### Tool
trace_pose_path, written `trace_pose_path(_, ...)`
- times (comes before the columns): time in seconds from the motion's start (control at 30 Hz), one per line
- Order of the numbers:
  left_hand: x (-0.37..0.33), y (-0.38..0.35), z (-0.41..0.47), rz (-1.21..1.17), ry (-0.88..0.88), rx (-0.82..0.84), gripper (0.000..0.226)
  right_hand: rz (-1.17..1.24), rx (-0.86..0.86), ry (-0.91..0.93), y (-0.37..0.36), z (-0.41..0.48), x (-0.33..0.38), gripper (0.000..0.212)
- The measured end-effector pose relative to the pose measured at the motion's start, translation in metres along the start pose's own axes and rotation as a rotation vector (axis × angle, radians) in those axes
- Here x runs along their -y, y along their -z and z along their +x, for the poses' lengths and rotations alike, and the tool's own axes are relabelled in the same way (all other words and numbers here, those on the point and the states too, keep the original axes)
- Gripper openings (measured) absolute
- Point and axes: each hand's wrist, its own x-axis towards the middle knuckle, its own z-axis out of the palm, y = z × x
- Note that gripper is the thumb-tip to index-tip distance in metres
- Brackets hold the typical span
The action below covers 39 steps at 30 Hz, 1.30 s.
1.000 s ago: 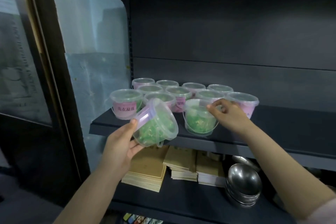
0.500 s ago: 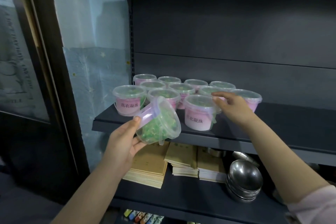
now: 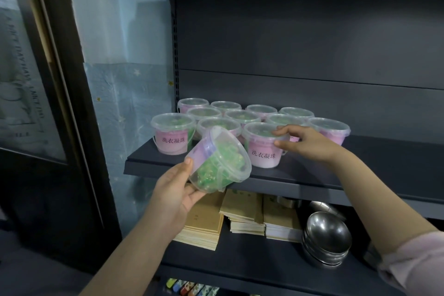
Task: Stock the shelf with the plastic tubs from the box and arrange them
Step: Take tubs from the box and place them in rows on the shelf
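Several clear plastic tubs with pink labels and green beads stand in rows on the dark shelf. My left hand holds one tub tilted on its side in front of the shelf edge, label turned away. My right hand grips the rim of the front tub, thumb on its side and fingers on the lid; its label faces me. Another labelled tub stands at the front left corner.
Below, a lower shelf carries stacks of tan notebooks and nested steel bowls. A glass door with a dark frame stands to the left. The right part of the tub shelf is bare. Coloured packets show at the bottom.
My right hand has turned the front tub so its pink label faces me and set it upright on the shelf. The left hand's tilted tub has stayed roughly in place.
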Motion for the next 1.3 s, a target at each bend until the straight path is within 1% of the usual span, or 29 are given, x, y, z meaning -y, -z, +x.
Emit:
trace_pose_path(0.07, 0.0, -0.001, -0.001, -0.023, 0.01, 0.013, 0.034, 0.008, 0.02, -0.025, 0.003, 0.002, 0.002, 0.026)
trace_pose_path(0.17, -0.001, -0.005, -0.002, -0.072, 0.002, 0.032, 0.034, 0.013, 0.004, -0.007, 0.005, -0.003, 0.008, 0.042)
trace_pose_path(0.2, -0.001, -0.007, -0.003, -0.083, -0.011, 0.038, 0.032, 0.047, -0.036, 0.018, 0.007, -0.009, 0.014, 0.041)
trace_pose_path(0.27, 0.0, -0.012, -0.006, -0.07, -0.053, 0.049, 0.027, 0.108, -0.108, 0.093, 0.009, -0.023, 0.031, 0.03)
trace_pose_path(0.3, 0.002, -0.016, -0.007, -0.055, -0.081, 0.061, 0.025, 0.129, -0.096, 0.121, 0.01, -0.032, 0.043, 0.028)
trace_pose_path(0.37, 0.007, -0.026, -0.01, -0.016, -0.136, 0.087, 0.022, 0.173, 0.0, 0.148, 0.008, -0.051, 0.063, 0.038)
trace_pose_path(0.47, 0.022, -0.047, -0.015, 0.08, -0.191, 0.124, 0.022, 0.211, 0.137, 0.13, 0.004, -0.075, 0.08, 0.05)
trace_pose_path(0.53, 0.035, -0.058, -0.018, 0.146, -0.196, 0.174, 0.025, 0.213, 0.155, 0.107, 0.004, -0.084, 0.078, 0.053)
trace_pose_path(0.57, 0.042, -0.062, -0.018, 0.173, -0.183, 0.219, 0.027, 0.208, 0.137, 0.1, 0.004, -0.087, 0.075, 0.055)
trace_pose_path(0.63, 0.054, -0.068, -0.019, 0.268, -0.144, 0.347, 0.033, 0.17, 0.023, 0.075, 0.01, -0.093, 0.064, 0.058)
trace_pose_path(0.67, 0.058, -0.071, -0.02, 0.338, -0.125, 0.416, 0.034, 0.163, -0.064, 0.057, 0.014, -0.095, 0.057, 0.053)
trace_pose_path(0.73, 0.061, -0.077, -0.018, 0.49, -0.112, 0.564, 0.034, 0.192, -0.21, 0.035, 0.028, -0.101, 0.044, 0.037)
trace_pose_path(0.77, 0.06, -0.08, -0.016, 0.57, -0.138, 0.628, 0.034, 0.215, -0.242, 0.033, 0.037, -0.103, 0.036, 0.032)
trace_pose_path(0.8, 0.058, -0.083, -0.012, 0.65, -0.2, 0.668, 0.034, 0.234, -0.253, 0.037, 0.045, -0.106, 0.029, 0.032)
trace_pose_path(0.83, 0.055, -0.086, -0.005, 0.735, -0.302, 0.676, 0.033, 0.241, -0.255, 0.041, 0.052, -0.106, 0.02, 0.033)
trace_pose_path(0.87, 0.051, -0.089, 0.004, 0.832, -0.441, 0.654, 0.032, 0.25, -0.254, 0.048, 0.058, -0.106, 0.011, 0.035)
trace_pose_path(0.93, 0.041, -0.099, 0.03, 1.05, -0.75, 0.563, 0.035, 0.25, -0.231, 0.07, 0.063, -0.101, -0.006, 0.036)
trace_pose_path(0.97, 0.038, -0.105, 0.046, 1.152, -0.86, 0.518, 0.039, 0.241, -0.21, 0.084, 0.063, -0.098, -0.014, 0.036)
trace_pose_path(1.0, 0.037, -0.109, 0.061, 1.247, -0.929, 0.481, 0.043, 0.225, -0.189, 0.098, 0.063, -0.095, -0.022, 0.036)
trace_pose_path(1.07, 0.038, -0.115, 0.082, 1.409, -0.953, 0.434, 0.048, 0.117, -0.153, 0.111, 0.066, -0.09, -0.036, 0.036)
trace_pose_path(1.1, 0.041, -0.116, 0.088, 1.478, -0.936, 0.415, 0.048, 0.037, -0.132, 0.113, 0.067, -0.088, -0.042, 0.036)
trace_pose_path(1.17, 0.046, -0.115, 0.092, 1.568, -0.963, 0.381, 0.044, -0.069, -0.079, 0.096, 0.069, -0.084, -0.051, 0.037)
trace_pose_path(1.23, 0.047, -0.115, 0.092, 1.549, -1.007, 0.355, 0.039, -0.086, -0.062, 0.099, 0.071, -0.081, -0.058, 0.037)
trace_pose_path(1.3, 0.043, -0.119, 0.094, 1.534, -1.015, 0.323, 0.034, -0.092, -0.077, 0.127, 0.075, -0.075, -0.06, 0.037)
